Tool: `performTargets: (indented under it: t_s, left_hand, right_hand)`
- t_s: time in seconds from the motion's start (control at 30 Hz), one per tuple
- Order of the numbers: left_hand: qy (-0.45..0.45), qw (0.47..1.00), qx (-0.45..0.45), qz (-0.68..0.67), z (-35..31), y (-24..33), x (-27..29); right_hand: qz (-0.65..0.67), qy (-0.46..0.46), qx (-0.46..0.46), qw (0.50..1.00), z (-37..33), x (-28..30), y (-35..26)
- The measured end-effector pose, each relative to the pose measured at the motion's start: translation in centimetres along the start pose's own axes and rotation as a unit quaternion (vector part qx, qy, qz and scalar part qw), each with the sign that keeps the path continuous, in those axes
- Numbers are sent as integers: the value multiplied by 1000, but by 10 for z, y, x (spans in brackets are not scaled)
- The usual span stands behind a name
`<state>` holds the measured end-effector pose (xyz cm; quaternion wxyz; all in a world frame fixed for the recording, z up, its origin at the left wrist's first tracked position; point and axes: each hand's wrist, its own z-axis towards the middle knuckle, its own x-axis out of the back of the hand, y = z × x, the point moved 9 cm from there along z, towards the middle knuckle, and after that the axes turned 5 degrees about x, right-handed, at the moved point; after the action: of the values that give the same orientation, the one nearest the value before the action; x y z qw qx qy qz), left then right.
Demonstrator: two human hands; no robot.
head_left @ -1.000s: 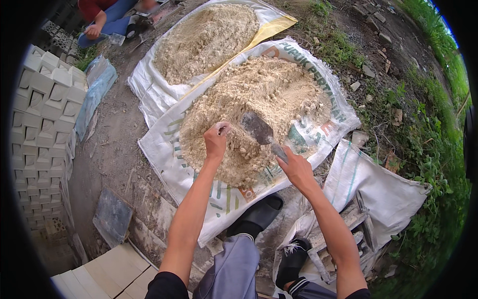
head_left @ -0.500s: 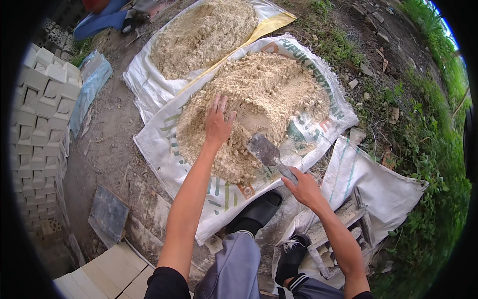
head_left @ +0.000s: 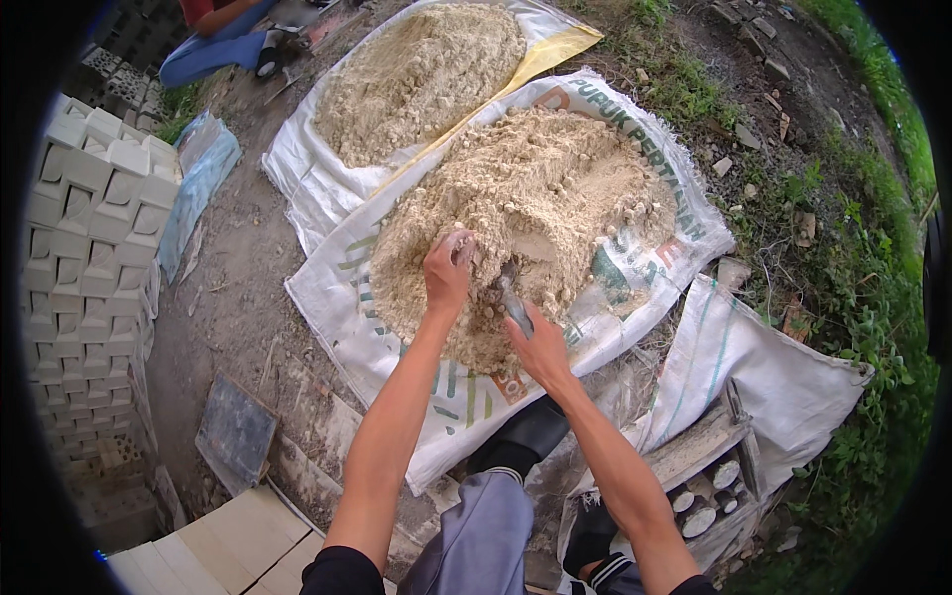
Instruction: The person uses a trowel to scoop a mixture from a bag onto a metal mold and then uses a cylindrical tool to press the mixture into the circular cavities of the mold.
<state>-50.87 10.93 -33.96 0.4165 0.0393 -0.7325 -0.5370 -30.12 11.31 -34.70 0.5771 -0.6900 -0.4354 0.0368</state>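
Gripping the handle of a trowel [head_left: 515, 308], the right hand [head_left: 541, 347] is closing around its near end, probably so that the blade is staying free for the powder. The blade is showing only as a narrow dark strip, so I cannot tell how deep it is going. Just to the left, the left hand [head_left: 448, 273] is hovering over or touching the powder heap [head_left: 565, 183], its fingers curling narrowly; whether they are holding some powder, I cannot tell. The heap is lying on a white printed sack [head_left: 332, 302], which is probably separating it from the soil. Far behind, a second heap [head_left: 426, 84] is resting on another sheet [head_left: 297, 188], perhaps for the same reason. At left, pale blocks [head_left: 99, 213] are standing stacked, while at near right a wooden frame [head_left: 689, 451] is lying on a crumpled sack [head_left: 783, 367].
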Motion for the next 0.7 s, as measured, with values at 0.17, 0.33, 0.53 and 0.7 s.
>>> performTargets:
  t_s: [0.17, 0.33, 0.53, 0.7]
  left_hand:
    - [115, 973, -133, 150, 46, 55, 23]
    - [-43, 967, -52, 244, 109, 18, 1]
    - [-25, 987, -41, 153, 69, 15, -34]
    - [-1, 994, -70, 83, 30, 25, -31]
  right_hand:
    - [-32, 8, 19, 999, -1, 37, -17]
    - [-75, -11, -6, 997, -10, 45, -39]
    - [-94, 58, -29, 993, 41, 29, -38]
    - [-94, 44, -3, 995, 60, 27, -35]
